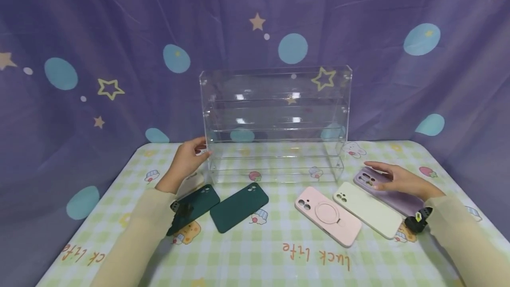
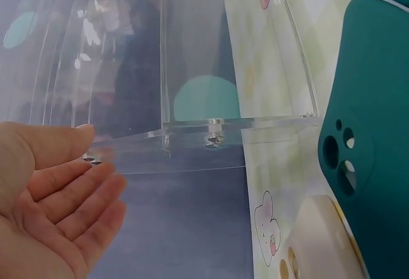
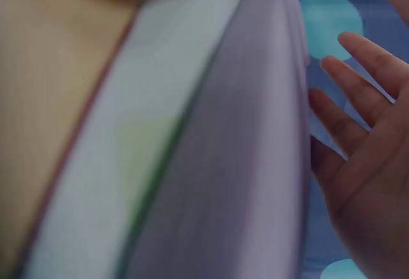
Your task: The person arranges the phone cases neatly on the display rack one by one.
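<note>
The clear rack (image 1: 275, 128) stands upright at the back of the checked tablecloth (image 1: 255, 256), its long axis running left to right and its shelves one above another. The left hand (image 1: 186, 161) is at the rack's left side, unclenched, fingers extended and thumb apart, gripping nothing; whether a fingertip touches the panel cannot be told. The right hand (image 1: 404, 181) is over the purple case (image 1: 388, 197), its fingers loosely spread and closed around nothing; contact there is also unclear. That case lies right of the rack's front corner, long axis slanting, camera end pointing away from the person and leftward. The cream case (image 1: 368, 210) just beside it and the pink case (image 1: 328, 217) with a ring slant the same way. Left of centre, the green case (image 1: 239, 208) and the darker green case (image 1: 201, 206) slant oppositely, camera ends pointing away and rightward.
</note>
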